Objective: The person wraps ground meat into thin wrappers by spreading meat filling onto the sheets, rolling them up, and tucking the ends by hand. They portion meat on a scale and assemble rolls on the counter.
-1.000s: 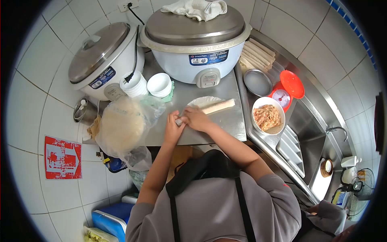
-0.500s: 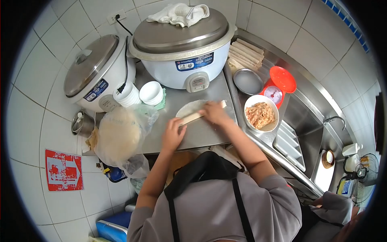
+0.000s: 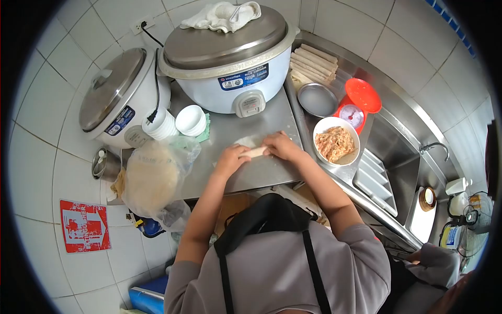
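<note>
Both hands at the steel table (image 3: 269, 175), on a pale roll (image 3: 255, 152) lying crosswise between them. Left hand (image 3: 234, 160): fingers curled, nearly closed over the roll's left end. Right hand (image 3: 282, 146): same, closed down on the right end. Pale sheet (image 3: 247, 141) shows flat behind the roll.

Room: near table edge runs just below the wrists; right edge meets the sink counter (image 3: 342, 175). A strip of steel separates the roll from the large rice cooker (image 3: 227, 65) behind. Leftward, white bowls (image 3: 191, 120) and a plastic bag (image 3: 151, 180) bound the space. Right, past the seam, a white bowl (image 3: 325, 124) of minced mixture.

Writing: large cooker's blue label reads "imarflex", "7.8", "rice cooker". Red wall sign (image 3: 85, 226), turned sideways, reads "extinguisher", worn. Red scale (image 3: 351, 115): dial too small to read.

Surface brushed steel, some sheen. White tile wall (image 3: 120, 246), dark grout; steel sink (image 3: 400, 157) to the right.
</note>
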`<act>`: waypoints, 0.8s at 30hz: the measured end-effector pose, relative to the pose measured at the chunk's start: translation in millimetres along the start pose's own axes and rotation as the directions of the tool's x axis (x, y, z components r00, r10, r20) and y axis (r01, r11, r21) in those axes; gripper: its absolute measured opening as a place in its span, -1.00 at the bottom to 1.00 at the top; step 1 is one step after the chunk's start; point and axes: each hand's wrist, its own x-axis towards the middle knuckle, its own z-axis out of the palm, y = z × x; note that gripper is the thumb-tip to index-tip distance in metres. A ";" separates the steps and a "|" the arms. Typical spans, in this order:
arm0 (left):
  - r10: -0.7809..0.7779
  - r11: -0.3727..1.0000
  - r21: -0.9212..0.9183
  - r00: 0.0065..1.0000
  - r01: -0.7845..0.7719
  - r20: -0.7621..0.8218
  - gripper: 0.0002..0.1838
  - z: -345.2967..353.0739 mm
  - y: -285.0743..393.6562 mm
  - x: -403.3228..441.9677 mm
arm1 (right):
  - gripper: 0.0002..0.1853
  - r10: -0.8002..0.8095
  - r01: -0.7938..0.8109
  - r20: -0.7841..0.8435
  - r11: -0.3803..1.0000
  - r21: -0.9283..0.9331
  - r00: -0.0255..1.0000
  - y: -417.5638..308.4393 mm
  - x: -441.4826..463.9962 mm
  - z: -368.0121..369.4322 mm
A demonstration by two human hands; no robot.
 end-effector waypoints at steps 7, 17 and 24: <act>0.114 0.985 0.152 0.969 -0.081 -0.220 -0.68 11.3 34.1 -23.8 | -0.84 0.070 -0.081 -0.115 0.992 -0.100 0.991 -7.5 -0.7 -5.6; 0.103 0.984 0.169 0.940 -0.050 -0.326 -0.78 12.3 17.0 -5.7 | -0.84 0.063 -0.066 -0.081 0.997 -0.040 0.995 -5.2 35.0 13.3; -0.126 0.992 -0.026 0.986 0.123 -0.113 -0.76 -3.7 -3.3 13.7 | -0.86 0.036 -0.055 -0.111 0.983 -0.173 0.993 -17.6 42.7 18.6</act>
